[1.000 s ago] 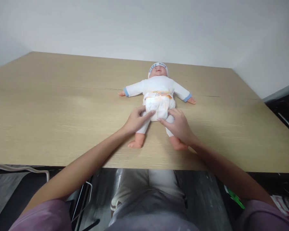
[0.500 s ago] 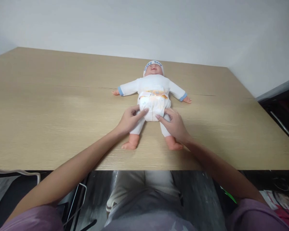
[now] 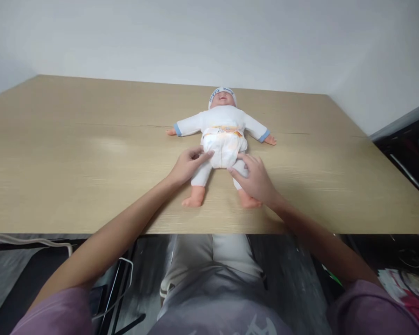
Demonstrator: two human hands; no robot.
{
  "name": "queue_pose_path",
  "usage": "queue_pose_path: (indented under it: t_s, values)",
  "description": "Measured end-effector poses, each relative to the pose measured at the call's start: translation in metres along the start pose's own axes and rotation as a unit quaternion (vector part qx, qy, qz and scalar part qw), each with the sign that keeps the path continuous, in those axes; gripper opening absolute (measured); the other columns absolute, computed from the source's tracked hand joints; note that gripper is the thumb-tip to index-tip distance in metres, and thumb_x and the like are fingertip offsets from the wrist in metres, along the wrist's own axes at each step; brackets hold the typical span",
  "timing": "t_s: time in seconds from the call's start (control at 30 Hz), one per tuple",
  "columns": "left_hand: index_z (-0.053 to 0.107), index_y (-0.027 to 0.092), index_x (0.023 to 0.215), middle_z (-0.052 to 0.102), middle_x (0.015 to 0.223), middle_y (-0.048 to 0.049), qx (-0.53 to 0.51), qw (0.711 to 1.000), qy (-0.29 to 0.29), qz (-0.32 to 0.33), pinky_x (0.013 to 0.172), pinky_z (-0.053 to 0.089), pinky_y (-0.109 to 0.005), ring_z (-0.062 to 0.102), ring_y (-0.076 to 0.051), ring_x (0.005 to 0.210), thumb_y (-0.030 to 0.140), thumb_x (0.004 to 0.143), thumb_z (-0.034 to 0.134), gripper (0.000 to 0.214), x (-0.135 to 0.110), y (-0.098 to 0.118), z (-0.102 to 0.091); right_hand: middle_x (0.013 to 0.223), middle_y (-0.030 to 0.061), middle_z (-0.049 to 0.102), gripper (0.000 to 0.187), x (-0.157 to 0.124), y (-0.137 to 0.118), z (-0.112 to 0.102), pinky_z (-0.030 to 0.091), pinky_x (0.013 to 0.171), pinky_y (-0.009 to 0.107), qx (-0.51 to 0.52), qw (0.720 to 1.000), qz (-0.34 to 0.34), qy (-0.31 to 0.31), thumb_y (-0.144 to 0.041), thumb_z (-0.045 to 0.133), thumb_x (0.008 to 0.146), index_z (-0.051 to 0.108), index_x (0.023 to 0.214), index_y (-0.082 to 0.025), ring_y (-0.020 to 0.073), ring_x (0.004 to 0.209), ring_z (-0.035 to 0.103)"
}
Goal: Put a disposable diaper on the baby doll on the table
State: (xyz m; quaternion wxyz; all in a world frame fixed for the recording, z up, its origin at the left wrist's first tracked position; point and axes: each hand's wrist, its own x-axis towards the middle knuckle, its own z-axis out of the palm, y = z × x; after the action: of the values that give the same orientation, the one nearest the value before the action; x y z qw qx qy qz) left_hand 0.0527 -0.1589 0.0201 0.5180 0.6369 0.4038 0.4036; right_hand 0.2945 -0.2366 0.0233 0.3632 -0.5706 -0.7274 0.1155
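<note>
Our fingertips [image 3: 206, 155] pinch the lower edges of the diaper [image 3: 225, 148], left hand [image 3: 186, 166] and right hand [image 3: 255, 179] at either leg of the doll [image 3: 222, 139]. It lies face-up on the table [image 3: 73, 163]. We judge we're fitting the leg openings; smoothing them calls for light, even tugs.

Blue lettering on the doll's cap [image 3: 222, 91] is too small to read.

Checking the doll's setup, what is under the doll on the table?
The doll lies face-up directly on the bare wooden table; nothing shows around its edges. Anything beneath its back is hidden.
</note>
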Motion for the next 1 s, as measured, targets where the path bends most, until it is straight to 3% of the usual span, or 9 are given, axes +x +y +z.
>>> queue_pose_path:
  t_s: [0.17, 0.3, 0.4, 0.53, 0.67, 0.8, 0.9, 1.0]
  values:
    - [0.079, 0.019, 0.119, 0.083, 0.118, -0.0111, 0.066, 0.993, 0.064, 0.071, 0.100, 0.058, -0.041, 0.076, -0.026, 0.111, 0.052, 0.102, 0.075, 0.038, -0.017, 0.002, -0.012, 0.127, 0.0093, 0.079, 0.036, -0.025, -0.002, -0.019, 0.053, 0.104, 0.052, 0.019, 0.999, -0.028, 0.029, -0.035, 0.069, 0.103, 0.071, 0.138, -0.027, 0.0301, 0.099, 0.069]
    - [0.072, 0.021, 0.125, 0.080, 0.126, -0.0102, 0.175, 0.975, 0.084, 0.104, 0.101, 0.057, -0.043, 0.072, -0.025, 0.107, 0.052, 0.107, 0.066, 0.036, -0.013, -0.004, -0.030, 0.122, 0.0092, 0.077, 0.033, -0.023, 0.015, -0.037, 0.053, 0.106, 0.053, -0.046, 0.991, -0.082, 0.095, -0.034, 0.066, 0.103, 0.071, 0.135, -0.026, 0.0312, 0.102, 0.069]
    - [0.066, 0.021, 0.134, 0.071, 0.143, -0.0147, 0.317, 0.931, 0.130, 0.129, 0.115, 0.049, -0.053, 0.064, -0.033, 0.124, 0.049, 0.101, 0.069, 0.043, 0.010, -0.018, -0.042, 0.132, 0.0123, 0.074, 0.041, 0.001, 0.042, -0.038, 0.049, 0.116, 0.058, -0.103, 0.983, -0.092, 0.123, -0.034, 0.064, 0.101, 0.065, 0.141, -0.025, 0.0354, 0.118, 0.067]
    - [0.051, 0.018, 0.158, 0.052, 0.166, -0.0241, 0.457, 0.862, 0.180, 0.127, 0.127, 0.030, -0.061, 0.044, -0.046, 0.151, 0.050, 0.097, 0.070, 0.072, 0.055, -0.036, -0.046, 0.159, 0.0204, 0.059, 0.063, 0.050, 0.085, -0.021, 0.044, 0.120, 0.062, -0.198, 0.977, -0.025, 0.080, -0.037, 0.064, 0.099, 0.052, 0.159, -0.022, 0.0419, 0.143, 0.054]
    - [0.045, 0.022, 0.165, 0.048, 0.170, -0.0228, 0.483, 0.847, 0.182, 0.125, 0.129, 0.023, -0.061, 0.040, -0.047, 0.155, 0.060, 0.100, 0.065, 0.078, 0.104, -0.042, -0.046, 0.171, 0.0266, 0.046, 0.069, 0.103, 0.119, 0.001, 0.037, 0.123, 0.068, -0.249, 0.966, 0.024, 0.066, -0.040, 0.059, 0.102, 0.043, 0.166, -0.016, 0.0462, 0.153, 0.043]
    - [0.057, 0.018, 0.153, 0.057, 0.158, -0.0262, 0.504, 0.847, 0.115, 0.123, 0.126, 0.024, -0.063, 0.040, -0.053, 0.150, 0.070, 0.097, 0.064, 0.077, 0.144, -0.043, -0.054, 0.143, 0.0275, 0.065, 0.053, 0.141, 0.141, 0.011, 0.038, 0.118, 0.069, -0.253, 0.966, 0.034, 0.048, -0.038, 0.059, 0.103, 0.056, 0.148, -0.011, 0.0474, 0.136, 0.054]
    - [0.060, 0.015, 0.149, 0.063, 0.148, -0.0273, 0.512, 0.848, 0.078, 0.115, 0.124, 0.026, -0.062, 0.045, -0.054, 0.144, 0.071, 0.095, 0.065, 0.078, 0.158, -0.044, -0.060, 0.129, 0.0251, 0.069, 0.044, 0.153, 0.152, 0.013, 0.044, 0.110, 0.064, -0.245, 0.968, 0.044, 0.030, -0.041, 0.060, 0.103, 0.061, 0.137, -0.013, 0.0454, 0.123, 0.059]
    - [0.060, 0.015, 0.148, 0.067, 0.140, -0.0260, 0.524, 0.842, 0.077, 0.101, 0.119, 0.031, -0.059, 0.053, -0.051, 0.134, 0.065, 0.097, 0.066, 0.072, 0.161, -0.045, -0.061, 0.129, 0.0239, 0.069, 0.042, 0.156, 0.158, 0.013, 0.048, 0.105, 0.059, -0.240, 0.969, 0.047, 0.026, -0.046, 0.061, 0.104, 0.061, 0.134, -0.016, 0.0441, 0.122, 0.059]
